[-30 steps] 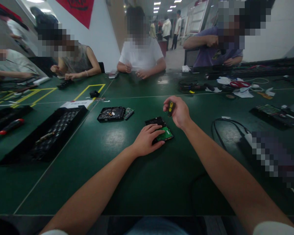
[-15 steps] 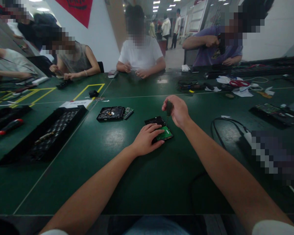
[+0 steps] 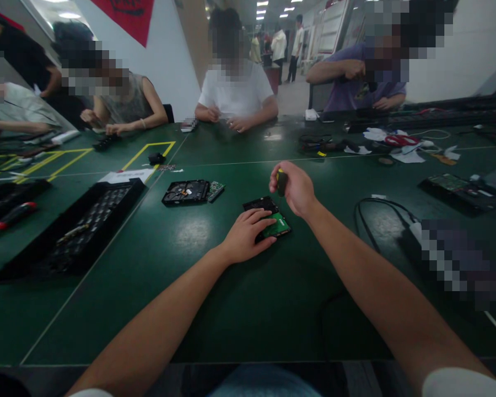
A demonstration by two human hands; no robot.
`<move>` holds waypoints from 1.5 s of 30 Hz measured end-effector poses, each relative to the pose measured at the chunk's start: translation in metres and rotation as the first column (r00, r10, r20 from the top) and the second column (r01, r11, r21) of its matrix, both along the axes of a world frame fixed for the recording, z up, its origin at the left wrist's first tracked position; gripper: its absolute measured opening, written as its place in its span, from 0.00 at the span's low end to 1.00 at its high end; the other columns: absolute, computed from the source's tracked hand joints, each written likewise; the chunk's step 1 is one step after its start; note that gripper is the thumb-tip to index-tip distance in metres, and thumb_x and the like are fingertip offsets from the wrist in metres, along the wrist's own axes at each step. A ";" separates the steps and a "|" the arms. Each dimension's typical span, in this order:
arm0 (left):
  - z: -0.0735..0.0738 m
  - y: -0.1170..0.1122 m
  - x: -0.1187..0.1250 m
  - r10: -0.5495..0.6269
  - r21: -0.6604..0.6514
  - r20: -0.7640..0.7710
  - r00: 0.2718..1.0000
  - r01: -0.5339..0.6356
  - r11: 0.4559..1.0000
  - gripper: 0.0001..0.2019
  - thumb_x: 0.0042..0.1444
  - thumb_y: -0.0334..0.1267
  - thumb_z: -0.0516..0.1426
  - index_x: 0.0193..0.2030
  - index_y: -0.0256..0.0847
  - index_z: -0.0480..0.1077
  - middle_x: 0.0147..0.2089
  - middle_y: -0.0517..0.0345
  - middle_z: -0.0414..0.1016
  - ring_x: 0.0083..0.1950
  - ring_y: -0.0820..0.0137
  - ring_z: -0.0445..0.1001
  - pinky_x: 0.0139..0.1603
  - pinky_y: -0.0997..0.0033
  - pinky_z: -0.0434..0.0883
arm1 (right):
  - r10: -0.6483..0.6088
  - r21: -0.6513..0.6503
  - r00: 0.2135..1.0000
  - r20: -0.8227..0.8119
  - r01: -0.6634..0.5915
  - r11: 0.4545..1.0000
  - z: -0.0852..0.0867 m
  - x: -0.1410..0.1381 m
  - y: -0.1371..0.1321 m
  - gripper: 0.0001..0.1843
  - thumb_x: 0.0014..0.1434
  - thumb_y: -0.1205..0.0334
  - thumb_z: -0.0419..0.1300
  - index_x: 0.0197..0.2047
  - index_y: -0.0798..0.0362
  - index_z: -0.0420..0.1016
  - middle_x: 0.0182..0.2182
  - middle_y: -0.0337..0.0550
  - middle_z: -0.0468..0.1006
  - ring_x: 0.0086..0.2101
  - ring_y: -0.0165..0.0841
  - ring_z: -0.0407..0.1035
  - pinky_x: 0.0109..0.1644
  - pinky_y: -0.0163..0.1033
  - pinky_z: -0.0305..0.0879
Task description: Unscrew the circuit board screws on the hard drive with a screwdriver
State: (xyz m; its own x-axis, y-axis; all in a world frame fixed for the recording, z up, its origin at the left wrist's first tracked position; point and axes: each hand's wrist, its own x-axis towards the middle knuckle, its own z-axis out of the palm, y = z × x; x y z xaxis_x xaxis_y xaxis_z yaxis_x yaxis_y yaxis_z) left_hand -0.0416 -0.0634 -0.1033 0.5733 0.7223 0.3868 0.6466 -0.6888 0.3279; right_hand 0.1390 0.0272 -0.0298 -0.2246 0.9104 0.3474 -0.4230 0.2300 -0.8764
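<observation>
The left hand (image 3: 246, 234) lay with fingers spread over the hard drive (image 3: 281, 225), which sat on the bench (image 3: 231, 309) in front of the person; the hand hid the drive's near left part, leaving some green board and the black far end visible. The right hand (image 3: 298, 188) curled around a yellow-and-black tool (image 3: 280, 183) near the drive's far right side, its fingers covering part of the handle; the tip was too faint to make out. Farther left lay a second drive (image 3: 186, 192); pixelation at right masked an object beside a black cable (image 3: 360, 212).
</observation>
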 end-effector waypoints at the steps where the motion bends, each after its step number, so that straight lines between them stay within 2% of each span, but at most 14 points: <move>1: 0.000 0.000 0.000 0.000 -0.001 0.000 1.000 0.000 1.000 0.26 0.68 0.51 0.60 0.69 0.48 0.69 0.72 0.49 0.69 0.73 0.50 0.65 0.73 0.40 0.65 | -0.005 -0.013 1.000 -0.003 0.005 1.000 0.000 0.000 0.000 0.22 0.65 0.38 0.62 0.32 0.48 0.73 0.23 0.35 0.71 0.24 0.30 0.66 0.30 0.37 0.65; 3: 0.000 0.000 0.000 -0.001 -0.001 0.001 1.000 0.001 1.000 0.26 0.68 0.51 0.60 0.69 0.48 0.69 0.72 0.49 0.69 0.73 0.50 0.65 0.73 0.41 0.65 | -0.007 -0.025 1.000 -0.012 0.007 1.000 -0.001 0.000 0.001 0.22 0.65 0.38 0.62 0.33 0.48 0.71 0.21 0.33 0.68 0.22 0.29 0.64 0.29 0.37 0.62; 5: -0.001 0.001 0.000 -0.002 0.003 0.002 1.000 0.002 1.000 0.26 0.67 0.51 0.60 0.69 0.48 0.69 0.72 0.49 0.69 0.74 0.51 0.65 0.73 0.41 0.65 | -0.018 -0.006 1.000 -0.016 0.017 1.000 -0.003 0.001 0.002 0.19 0.64 0.42 0.64 0.33 0.47 0.69 0.21 0.31 0.68 0.22 0.28 0.63 0.29 0.36 0.61; 10: -0.002 0.002 0.000 -0.004 -0.007 0.010 1.000 0.004 1.000 0.26 0.67 0.52 0.61 0.69 0.49 0.69 0.72 0.49 0.69 0.74 0.50 0.65 0.73 0.39 0.64 | -0.093 0.018 0.996 0.010 0.093 0.996 -0.003 0.001 0.002 0.15 0.62 0.48 0.66 0.35 0.46 0.66 0.23 0.31 0.71 0.24 0.29 0.66 0.31 0.36 0.62; 17: -0.001 0.000 0.001 0.006 -0.002 0.003 1.000 -0.006 1.000 0.26 0.67 0.51 0.61 0.69 0.49 0.69 0.72 0.50 0.69 0.74 0.50 0.65 0.73 0.40 0.65 | -0.079 0.037 0.995 0.056 0.077 0.996 0.001 0.002 0.000 0.12 0.61 0.51 0.69 0.33 0.48 0.74 0.27 0.35 0.75 0.30 0.29 0.70 0.37 0.36 0.67; 23: 0.001 -0.001 0.001 0.005 -0.015 0.007 1.000 -0.005 1.000 0.26 0.67 0.51 0.61 0.69 0.49 0.69 0.72 0.49 0.69 0.73 0.49 0.65 0.72 0.39 0.65 | -0.040 0.034 0.996 0.083 0.037 0.999 0.003 0.003 -0.003 0.15 0.62 0.45 0.68 0.36 0.48 0.79 0.29 0.37 0.76 0.31 0.30 0.71 0.39 0.36 0.69; 28: 0.002 -0.001 0.001 0.007 -0.010 0.012 1.000 -0.007 1.000 0.26 0.67 0.51 0.61 0.69 0.49 0.69 0.72 0.49 0.69 0.73 0.49 0.65 0.72 0.39 0.65 | -0.034 -0.013 0.999 -0.004 0.034 0.999 0.001 0.002 0.001 0.19 0.60 0.41 0.68 0.40 0.47 0.74 0.30 0.37 0.79 0.31 0.32 0.74 0.39 0.39 0.72; 35: 0.001 0.000 0.000 0.005 -0.011 -0.009 1.000 -0.005 1.000 0.26 0.68 0.52 0.60 0.70 0.48 0.69 0.72 0.50 0.69 0.73 0.50 0.65 0.73 0.41 0.65 | -0.088 -0.034 0.994 -0.059 0.086 0.996 -0.004 -0.001 0.002 0.18 0.62 0.42 0.65 0.38 0.46 0.68 0.25 0.32 0.73 0.25 0.30 0.69 0.32 0.37 0.67; 41: 0.000 0.000 0.001 0.006 -0.014 -0.007 1.000 -0.006 1.000 0.26 0.68 0.52 0.60 0.70 0.49 0.69 0.72 0.49 0.69 0.74 0.49 0.64 0.73 0.39 0.64 | -0.121 -0.043 0.991 -0.059 0.119 0.992 -0.006 -0.002 0.002 0.19 0.60 0.44 0.68 0.38 0.45 0.64 0.24 0.29 0.72 0.25 0.30 0.69 0.33 0.37 0.66; 45: 0.000 0.000 0.001 0.006 -0.006 -0.005 1.000 -0.006 1.000 0.26 0.68 0.52 0.60 0.69 0.48 0.69 0.72 0.49 0.69 0.74 0.49 0.65 0.72 0.40 0.64 | -0.108 -0.022 0.994 -0.034 0.107 0.994 -0.004 -0.001 0.001 0.18 0.61 0.45 0.68 0.36 0.46 0.66 0.25 0.32 0.74 0.27 0.31 0.71 0.34 0.37 0.68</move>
State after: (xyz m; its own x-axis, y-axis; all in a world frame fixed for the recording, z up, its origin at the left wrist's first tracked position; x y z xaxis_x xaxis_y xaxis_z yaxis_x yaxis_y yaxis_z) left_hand -0.0409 -0.0636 -0.1029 0.5712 0.7277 0.3796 0.6521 -0.6832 0.3286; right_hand 0.1381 0.0277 -0.0339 -0.1130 0.9354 0.3350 -0.4276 0.2585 -0.8662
